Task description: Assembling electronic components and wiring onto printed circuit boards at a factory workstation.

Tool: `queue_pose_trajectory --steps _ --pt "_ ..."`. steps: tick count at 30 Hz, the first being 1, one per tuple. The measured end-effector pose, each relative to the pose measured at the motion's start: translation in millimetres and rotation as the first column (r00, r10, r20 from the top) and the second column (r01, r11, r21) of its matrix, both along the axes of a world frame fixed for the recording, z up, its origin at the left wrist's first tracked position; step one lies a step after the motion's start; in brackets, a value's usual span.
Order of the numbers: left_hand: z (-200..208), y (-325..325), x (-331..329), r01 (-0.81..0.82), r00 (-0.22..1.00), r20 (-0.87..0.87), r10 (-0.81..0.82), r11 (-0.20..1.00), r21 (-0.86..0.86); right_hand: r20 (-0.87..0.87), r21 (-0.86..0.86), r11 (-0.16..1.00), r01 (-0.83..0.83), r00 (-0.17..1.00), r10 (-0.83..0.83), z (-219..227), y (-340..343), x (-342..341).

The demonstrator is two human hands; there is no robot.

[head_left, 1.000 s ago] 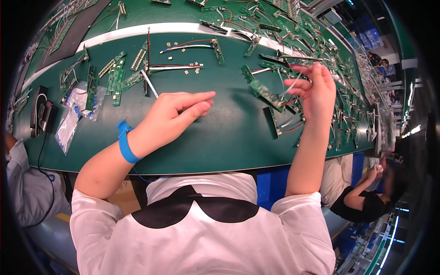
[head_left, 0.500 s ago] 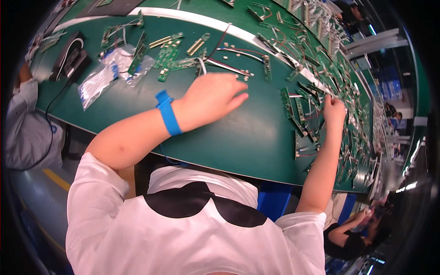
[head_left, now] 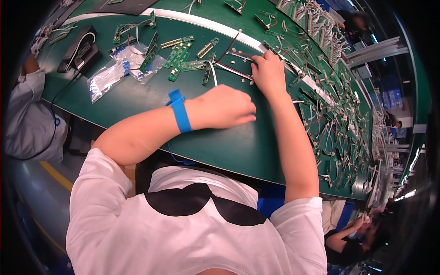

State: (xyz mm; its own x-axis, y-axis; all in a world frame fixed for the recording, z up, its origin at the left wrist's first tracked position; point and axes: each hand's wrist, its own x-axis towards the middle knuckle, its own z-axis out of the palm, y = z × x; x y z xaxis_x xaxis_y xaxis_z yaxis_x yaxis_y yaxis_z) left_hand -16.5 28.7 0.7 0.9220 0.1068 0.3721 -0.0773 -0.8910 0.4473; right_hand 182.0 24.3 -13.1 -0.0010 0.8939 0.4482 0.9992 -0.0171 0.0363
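My right hand (head_left: pixel 270 73) bends over one end of a lead of red, black and white wires (head_left: pixel 239 55) on the green table. Its fingers are curled down at that end, and what sits under them is hidden. My left hand (head_left: pixel 224 107), with a blue wrist strap (head_left: pixel 180 111), hovers nearer to me over the table, its fingers curled together and slightly blurred. Nothing shows in it. Beyond it lie a white-wired circuit board (head_left: pixel 209 71), flat green boards (head_left: pixel 178 56) and several small pale connectors (head_left: pixel 233 62).
Clear plastic bags (head_left: pixel 107 82) and a black device with a cable (head_left: pixel 81 51) lie at the left. Many wired circuit boards (head_left: pixel 337 133) are heaped along the right. A white strip (head_left: pixel 206 25) crosses the table. A co-worker's sleeve (head_left: pixel 27 105) shows at far left.
My right hand has swung left from the heap of boards to the wire lead. My left hand has dropped slightly toward me, its spread fingers curling in. The view has shifted a little.
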Motion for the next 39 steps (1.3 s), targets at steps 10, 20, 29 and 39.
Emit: queue_pose_trajectory --steps 10,20,29,39 --pt "50.3 49.3 -39.0 -0.243 0.915 -0.313 0.256 0.967 0.081 -0.493 -0.005 0.995 0.102 0.865 -0.091 9.7 -2.9 23.2" --pt "14.6 120.0 -33.5 -0.717 0.672 -0.234 0.702 0.697 0.033 -0.893 0.157 0.952 0.263 0.449 0.023 51.5 -70.5 13.6" --pt "2.1 126.3 -11.5 -0.806 0.589 -0.148 0.794 0.591 -0.037 -0.939 0.341 0.897 0.281 0.154 0.309 71.0 -113.6 2.4" --pt "43.1 20.1 -6.9 -0.215 0.715 0.699 -0.007 0.949 0.229 -0.805 0.310 0.942 -0.127 0.492 0.331 81.2 -130.3 -40.9"
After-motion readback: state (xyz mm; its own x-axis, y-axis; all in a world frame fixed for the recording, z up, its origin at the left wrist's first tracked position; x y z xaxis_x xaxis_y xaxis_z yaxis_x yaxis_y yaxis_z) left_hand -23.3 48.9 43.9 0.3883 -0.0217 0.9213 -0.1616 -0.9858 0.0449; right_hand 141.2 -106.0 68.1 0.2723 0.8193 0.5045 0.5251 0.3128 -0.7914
